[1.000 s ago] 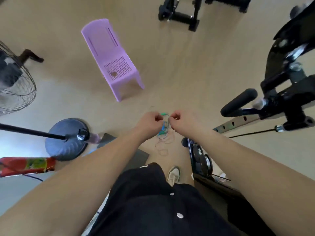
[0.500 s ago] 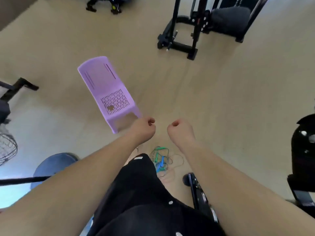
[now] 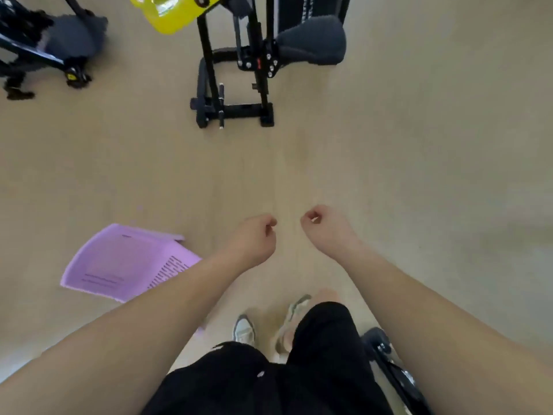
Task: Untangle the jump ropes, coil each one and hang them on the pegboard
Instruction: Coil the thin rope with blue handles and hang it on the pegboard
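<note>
My left hand and my right hand are held out in front of me at about the same height, a hand's width apart. Each has thumb and fingers pinched shut. The thin jump rope between them is too faint to make out against the floor. A pinkish blur near my shoes may be part of the ropes. The green and blue tangle is out of sight. No pegboard is in view.
A purple plastic chair lies to my left on the beige floor. A black exercise-machine frame with a padded seat stands ahead, and another machine is at the far left. A yellow object is at the top. Black equipment sits by my right leg.
My view has tilted up and forward. Both hands rose and drew apart. The green and blue tangle, seen below my hands before, has dropped out of view.
</note>
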`<state>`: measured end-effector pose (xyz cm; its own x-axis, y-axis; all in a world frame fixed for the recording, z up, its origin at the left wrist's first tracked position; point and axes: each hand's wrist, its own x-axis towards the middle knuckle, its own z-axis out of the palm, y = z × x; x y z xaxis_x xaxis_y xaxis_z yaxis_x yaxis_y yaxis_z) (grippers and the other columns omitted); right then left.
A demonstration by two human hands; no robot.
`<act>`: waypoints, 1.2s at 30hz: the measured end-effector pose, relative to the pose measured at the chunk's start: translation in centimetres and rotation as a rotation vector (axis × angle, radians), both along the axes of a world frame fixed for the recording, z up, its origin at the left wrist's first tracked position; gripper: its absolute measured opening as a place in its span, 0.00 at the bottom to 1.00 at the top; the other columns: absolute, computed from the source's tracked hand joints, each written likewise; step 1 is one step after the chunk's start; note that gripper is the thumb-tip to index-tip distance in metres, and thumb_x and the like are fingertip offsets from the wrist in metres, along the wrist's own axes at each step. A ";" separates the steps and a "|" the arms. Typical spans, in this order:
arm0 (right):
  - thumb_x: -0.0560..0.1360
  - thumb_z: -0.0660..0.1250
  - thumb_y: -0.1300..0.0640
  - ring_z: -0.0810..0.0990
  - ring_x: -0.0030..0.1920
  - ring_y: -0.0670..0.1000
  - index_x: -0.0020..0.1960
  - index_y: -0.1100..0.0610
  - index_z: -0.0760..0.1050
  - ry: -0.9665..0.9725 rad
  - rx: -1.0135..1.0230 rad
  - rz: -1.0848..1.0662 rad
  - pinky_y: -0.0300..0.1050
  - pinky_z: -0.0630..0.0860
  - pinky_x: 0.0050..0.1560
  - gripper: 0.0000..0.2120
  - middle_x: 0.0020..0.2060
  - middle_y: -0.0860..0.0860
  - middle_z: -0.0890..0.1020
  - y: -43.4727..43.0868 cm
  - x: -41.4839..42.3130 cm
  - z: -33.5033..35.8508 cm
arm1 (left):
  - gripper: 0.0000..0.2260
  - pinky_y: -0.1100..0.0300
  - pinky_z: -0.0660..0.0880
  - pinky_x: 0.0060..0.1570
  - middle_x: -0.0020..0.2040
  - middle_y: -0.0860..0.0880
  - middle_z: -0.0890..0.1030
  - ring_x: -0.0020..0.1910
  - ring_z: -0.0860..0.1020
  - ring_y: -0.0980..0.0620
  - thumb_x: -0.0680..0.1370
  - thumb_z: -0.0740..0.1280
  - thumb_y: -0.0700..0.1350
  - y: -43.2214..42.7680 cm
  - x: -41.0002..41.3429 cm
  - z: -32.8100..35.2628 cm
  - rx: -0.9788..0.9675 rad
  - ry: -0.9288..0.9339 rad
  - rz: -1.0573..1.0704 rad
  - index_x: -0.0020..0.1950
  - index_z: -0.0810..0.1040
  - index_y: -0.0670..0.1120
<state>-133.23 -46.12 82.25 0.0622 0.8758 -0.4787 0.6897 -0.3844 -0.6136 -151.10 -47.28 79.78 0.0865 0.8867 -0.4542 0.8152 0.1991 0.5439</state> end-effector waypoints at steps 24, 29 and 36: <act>0.75 0.65 0.48 0.85 0.48 0.55 0.45 0.49 0.80 0.116 -0.072 -1.447 0.51 0.80 0.49 0.07 0.44 0.50 0.85 -15.7 11.1 -7.8 | 0.14 0.59 0.73 0.58 0.59 0.48 0.83 0.60 0.79 0.46 0.83 0.61 0.46 4.5 22.8 -5.5 -0.052 -0.058 -1.494 0.67 0.79 0.48; 0.80 0.64 0.51 0.80 0.36 0.47 0.44 0.53 0.79 0.036 -0.133 -1.632 0.41 0.73 0.38 0.09 0.37 0.49 0.82 -23.7 6.9 -13.7 | 0.11 0.58 0.75 0.55 0.56 0.49 0.84 0.56 0.80 0.46 0.81 0.62 0.46 -2.9 22.5 -12.8 -0.102 -0.035 -1.714 0.61 0.80 0.49; 0.73 0.59 0.42 0.80 0.43 0.57 0.39 0.45 0.72 -0.082 -0.222 -1.719 0.48 0.76 0.46 0.09 0.39 0.50 0.80 -32.2 3.5 -34.6 | 0.09 0.49 0.76 0.53 0.53 0.45 0.81 0.53 0.79 0.43 0.81 0.60 0.43 -11.8 22.2 -33.8 -0.118 0.024 -1.874 0.56 0.79 0.45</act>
<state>-129.75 -78.35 47.68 0.8050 -0.2875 -0.5190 -0.5396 -0.7184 -0.4390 -128.90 -59.11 45.99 0.7743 -0.3698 -0.5135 -0.0017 -0.8127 0.5827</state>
